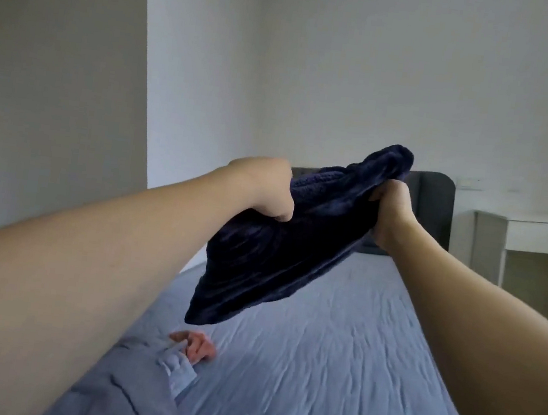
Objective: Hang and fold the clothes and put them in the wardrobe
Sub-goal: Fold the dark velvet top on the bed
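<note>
Between my two grips I see a navy garment (282, 242) of plush, velvety cloth with a soft sheen. Below the grips, the bed (334, 352) wears matt, wrinkled blue cotton-like sheeting. Beyond them the headboard (434, 209) looks like dark matt fabric.

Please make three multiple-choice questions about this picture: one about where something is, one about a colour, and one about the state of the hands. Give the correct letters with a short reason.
1. Where is the dark garment?
A. Flat on the bed
B. Held in the air above the bed
C. On the white desk

2. What colour is the bed sheet?
A. Light blue
B. Red
C. Yellow

3. How is the garment held?
A. By the left hand only
B. By neither hand
C. By both hands

Answers:
1 B, it hangs above the sheet, and its lower edge does not appear to touch it.
2 A, the sheet is plainly light blue.
3 C, the left hand and the right hand each grip its upper edge.
</note>
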`<state>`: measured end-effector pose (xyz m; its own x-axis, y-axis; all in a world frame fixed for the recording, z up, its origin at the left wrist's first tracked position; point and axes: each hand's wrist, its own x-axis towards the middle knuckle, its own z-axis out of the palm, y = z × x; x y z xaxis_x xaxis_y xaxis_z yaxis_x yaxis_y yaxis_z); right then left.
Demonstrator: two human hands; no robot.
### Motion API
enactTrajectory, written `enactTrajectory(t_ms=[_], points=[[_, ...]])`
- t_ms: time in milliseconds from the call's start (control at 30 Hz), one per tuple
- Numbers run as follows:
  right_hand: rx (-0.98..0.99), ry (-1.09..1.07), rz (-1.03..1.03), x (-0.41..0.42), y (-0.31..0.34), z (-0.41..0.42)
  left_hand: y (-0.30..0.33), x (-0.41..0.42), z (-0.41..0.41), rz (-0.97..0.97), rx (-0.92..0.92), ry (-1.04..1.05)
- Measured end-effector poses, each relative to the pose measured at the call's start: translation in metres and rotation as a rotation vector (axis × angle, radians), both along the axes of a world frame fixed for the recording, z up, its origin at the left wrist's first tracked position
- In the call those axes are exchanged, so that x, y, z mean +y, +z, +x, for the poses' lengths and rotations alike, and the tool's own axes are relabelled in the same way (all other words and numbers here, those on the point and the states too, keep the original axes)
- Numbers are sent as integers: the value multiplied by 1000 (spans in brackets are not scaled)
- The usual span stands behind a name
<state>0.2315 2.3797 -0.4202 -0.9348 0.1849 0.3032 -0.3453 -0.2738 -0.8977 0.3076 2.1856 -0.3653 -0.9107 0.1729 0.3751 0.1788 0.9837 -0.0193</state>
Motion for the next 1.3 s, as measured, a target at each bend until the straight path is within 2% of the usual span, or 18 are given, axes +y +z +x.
enactTrajectory(t_ms=[133, 167, 233, 333, 367, 467, 600, 733, 800, 900, 1000, 1133, 1167, 1300], points=[[-139, -19, -47, 49, -114, 42, -96, 53, 39, 51, -442, -105], [-203, -24, -7, 62, -147, 50, -128, 68, 46, 83, -576, -133], [-387, -124, 280, 88, -221, 65, -199, 96, 62, 164, -829, -176], [-722, -207, 786, 121, -322, 97, -299, 124, 89, 228, -1045, -194], [-787, -185, 842, 127, -347, 108, -327, 127, 99, 238, -1093, -189], [-878, -208, 804, 131, -384, 123, -381, 116, 122, 178, -1180, -166], [-824, -279, 722, 113, -369, 93, -373, 73, 99, 208, -1042, -97], [-584, -242, 637, 59, -328, 43, -333, 16, 41, 133, -839, 39], [-486, -191, 672, 25, -312, 15, -329, -12, 10, 85, -740, 114], [-394, -147, 860, -16, -306, -31, -348, -45, -41, 92, -580, 225], [-422, -133, 1059, -43, -335, -84, -393, -61, -88, 172, -463, 335], [-597, -127, 1242, -46, -430, -127, -496, -69, -123, 419, -448, 507], [-645, -136, 1261, -40, -453, -134, -521, -71, -125, 438, -398, 541], [-657, -183, 1224, -21, -496, -158, -570, -83, -140, 432, -140, 438]])
